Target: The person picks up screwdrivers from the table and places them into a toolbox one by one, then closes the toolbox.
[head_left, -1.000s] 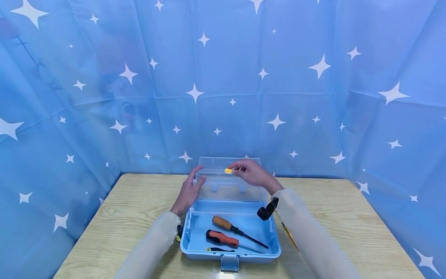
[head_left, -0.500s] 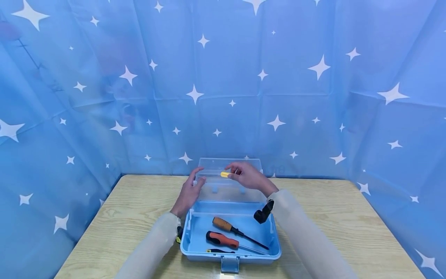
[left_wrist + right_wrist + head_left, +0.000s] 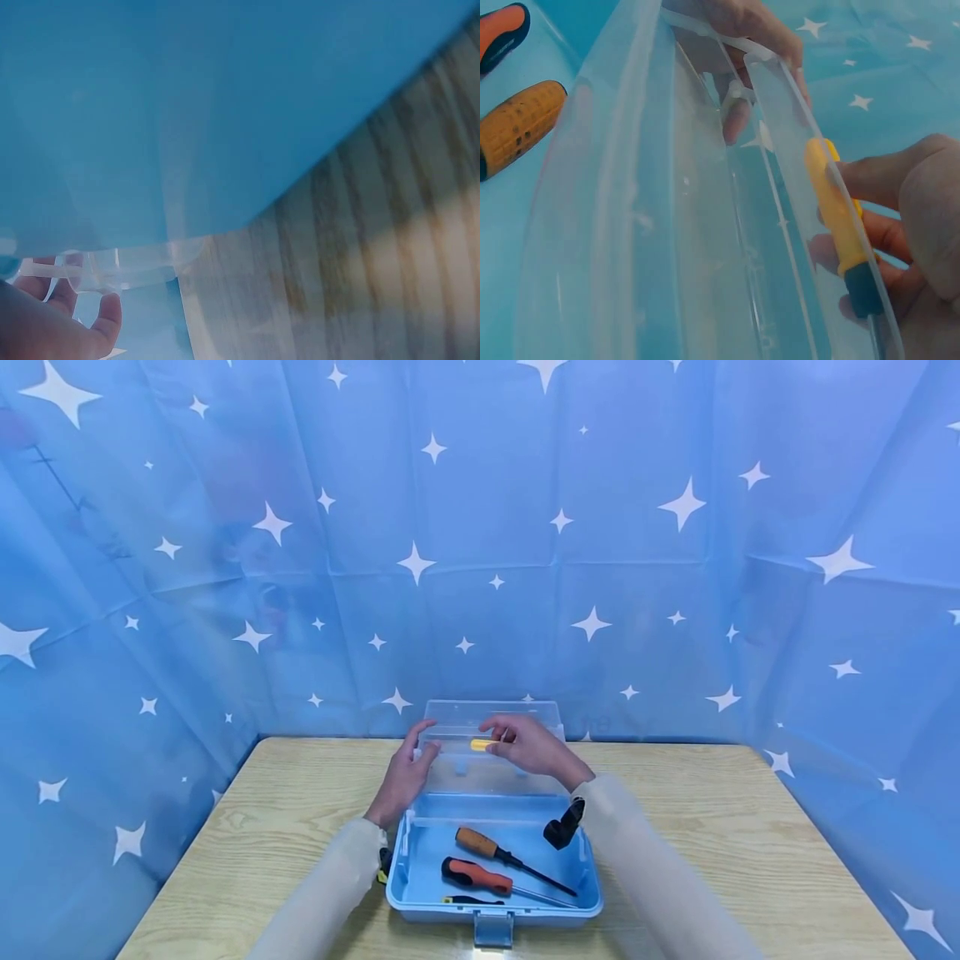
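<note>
A light blue toolbox [image 3: 427,847] stands with its clear lid [image 3: 468,781] raised at the back. My left hand [image 3: 399,778] grips the lid's left edge, its fingers [image 3: 66,292] partly seen through the plastic in the left wrist view. Close in front of the lid's upper half, my right hand [image 3: 531,747] holds a screwdriver [image 3: 836,210] by its yellow handle, between thumb and fingers. In the right wrist view the handle, dark collar and top of the metal shaft show through the clear plastic; the rest of the shaft is out of view.
Inside the toolbox lie a brown-handled screwdriver [image 3: 476,842], a red and black screwdriver [image 3: 480,875] and a small black tool with a yellow end [image 3: 471,900]. A blue latch [image 3: 493,930] hangs at the front. The wooden table [image 3: 300,793] backs onto a blue starred curtain [image 3: 480,527].
My right hand has moved a little left and down with the yellow screwdriver. A thin tool right of the toolbox, seen earlier, is now hidden by the sleeve. The left hand stays on the lid.
</note>
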`<state>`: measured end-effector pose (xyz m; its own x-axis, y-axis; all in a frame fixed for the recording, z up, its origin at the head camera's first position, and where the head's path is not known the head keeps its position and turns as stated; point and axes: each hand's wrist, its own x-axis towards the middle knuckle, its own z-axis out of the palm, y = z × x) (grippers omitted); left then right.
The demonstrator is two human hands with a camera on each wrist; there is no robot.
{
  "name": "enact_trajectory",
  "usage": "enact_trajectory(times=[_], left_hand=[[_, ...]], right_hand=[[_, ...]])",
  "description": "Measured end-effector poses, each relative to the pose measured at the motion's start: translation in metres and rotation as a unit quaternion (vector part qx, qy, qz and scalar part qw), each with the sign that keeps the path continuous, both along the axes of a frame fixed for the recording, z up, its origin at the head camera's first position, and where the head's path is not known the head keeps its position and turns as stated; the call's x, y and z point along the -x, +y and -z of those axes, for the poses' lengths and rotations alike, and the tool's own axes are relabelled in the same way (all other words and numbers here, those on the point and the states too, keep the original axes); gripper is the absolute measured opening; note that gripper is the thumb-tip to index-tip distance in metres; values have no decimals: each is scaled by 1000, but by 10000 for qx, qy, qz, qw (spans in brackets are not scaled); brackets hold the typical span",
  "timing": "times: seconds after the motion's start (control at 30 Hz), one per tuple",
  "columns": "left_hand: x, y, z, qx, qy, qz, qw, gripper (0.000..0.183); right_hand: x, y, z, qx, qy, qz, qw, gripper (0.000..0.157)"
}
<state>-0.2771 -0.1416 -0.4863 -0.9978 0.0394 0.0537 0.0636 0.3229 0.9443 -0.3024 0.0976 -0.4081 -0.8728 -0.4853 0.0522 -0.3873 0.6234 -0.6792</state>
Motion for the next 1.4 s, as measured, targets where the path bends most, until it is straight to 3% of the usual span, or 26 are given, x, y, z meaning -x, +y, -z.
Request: enact_trajectory(times=[0.5, 0.77, 1.0, 1.4], left_hand=[[-2, 1, -3, 112, 34, -42, 9999, 43], [-2, 1, 0, 85, 97, -14, 9999, 64], [-3, 1, 1, 81, 119, -47, 9999, 46], [-4, 1, -1, 48, 106, 35, 9999, 52]], right_hand=[[-3, 1, 5, 233, 36, -16, 9997, 28], [-6, 3, 4, 203, 3, -196, 9996, 28], [-6, 4, 7, 222, 1, -213, 9995, 23], [-7, 5, 6, 203, -8, -244, 9995, 24]])
